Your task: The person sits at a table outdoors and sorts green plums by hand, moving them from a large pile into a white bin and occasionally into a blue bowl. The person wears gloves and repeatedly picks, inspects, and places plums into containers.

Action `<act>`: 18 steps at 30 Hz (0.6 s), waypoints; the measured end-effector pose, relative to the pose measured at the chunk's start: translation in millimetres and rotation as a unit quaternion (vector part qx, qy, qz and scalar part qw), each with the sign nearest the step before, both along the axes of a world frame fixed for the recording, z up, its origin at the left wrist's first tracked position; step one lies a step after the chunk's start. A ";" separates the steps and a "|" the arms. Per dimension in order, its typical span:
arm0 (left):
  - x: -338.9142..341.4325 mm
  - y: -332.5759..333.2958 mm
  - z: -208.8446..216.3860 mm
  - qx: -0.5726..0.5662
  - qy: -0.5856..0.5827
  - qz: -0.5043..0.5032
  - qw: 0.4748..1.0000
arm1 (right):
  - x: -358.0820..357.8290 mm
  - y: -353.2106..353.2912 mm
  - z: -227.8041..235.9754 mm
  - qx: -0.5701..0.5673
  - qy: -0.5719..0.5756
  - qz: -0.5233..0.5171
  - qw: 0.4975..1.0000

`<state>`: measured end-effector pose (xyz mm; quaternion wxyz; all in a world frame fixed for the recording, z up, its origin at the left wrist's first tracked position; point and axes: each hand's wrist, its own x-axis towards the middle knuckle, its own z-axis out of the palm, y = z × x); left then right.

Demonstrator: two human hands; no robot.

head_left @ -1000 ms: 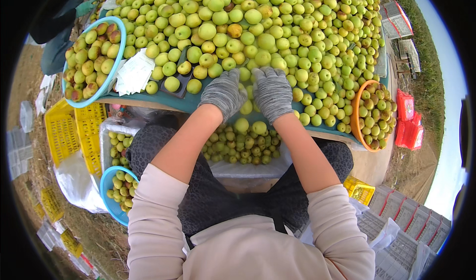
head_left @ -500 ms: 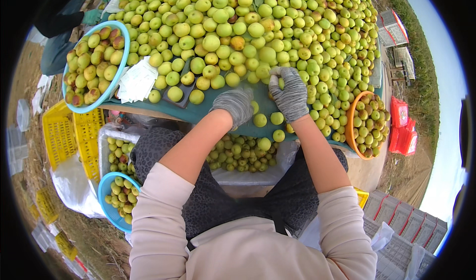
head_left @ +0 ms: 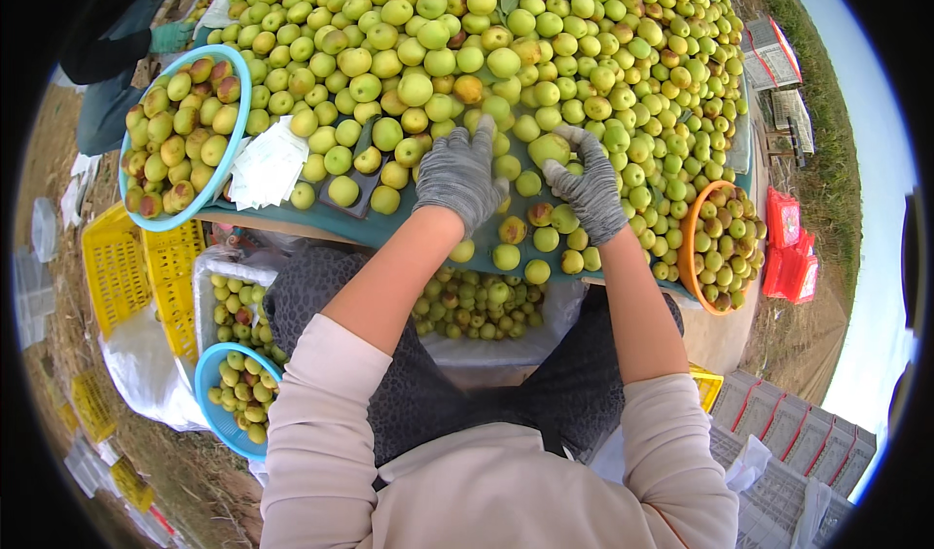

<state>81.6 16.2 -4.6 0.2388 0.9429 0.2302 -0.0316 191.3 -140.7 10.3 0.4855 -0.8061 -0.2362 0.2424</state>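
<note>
A broad heap of round green fruit [head_left: 413, 87] that looks like jujubes, some with brown-red patches, covers the table. My left hand [head_left: 457, 175], in a grey knit glove, lies with its fingers stretched out toward the heap, their tips touching fruit. My right hand [head_left: 589, 189], gloved alike, has its thumb and forefinger around a larger green jujube [head_left: 548, 150]; its other fingers are partly hidden. Several loose jujubes [head_left: 506, 256] lie between and below my hands along the near table edge. Beneath that edge a lined crate [head_left: 477, 350] holds more fruit between my knees.
A blue basin [head_left: 243, 121] of browner fruit stands at the left, an orange one [head_left: 693, 247] at the right. White papers [head_left: 269, 165] lie on the table. Yellow crates [head_left: 115, 262] and a smaller blue basin [head_left: 209, 393] are lower left. Another person's gloved hand [head_left: 172, 36] shows far left.
My left hand has moved forward and its fingers have spread. My right hand has shifted slightly right and now grips a larger jujube. More loose fruit lies at the near edge.
</note>
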 end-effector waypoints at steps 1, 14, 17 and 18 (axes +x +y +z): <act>3.3 -0.2 1.2 -0.034 0.017 -0.013 0.999 | -2.0 -16.2 0.7 0.111 0.143 -0.032 0.983; -22.7 -28.4 29.5 -0.167 -0.155 -0.216 0.949 | -54.7 -55.4 30.8 0.065 0.352 -0.003 0.934; -47.5 -0.8 45.6 -0.243 -0.278 -0.033 0.929 | -11.8 -53.8 11.5 0.020 0.042 -0.142 0.989; -57.6 13.6 48.3 -0.264 -0.374 0.041 0.888 | 8.1 -55.8 2.7 -0.129 -0.266 -0.165 0.941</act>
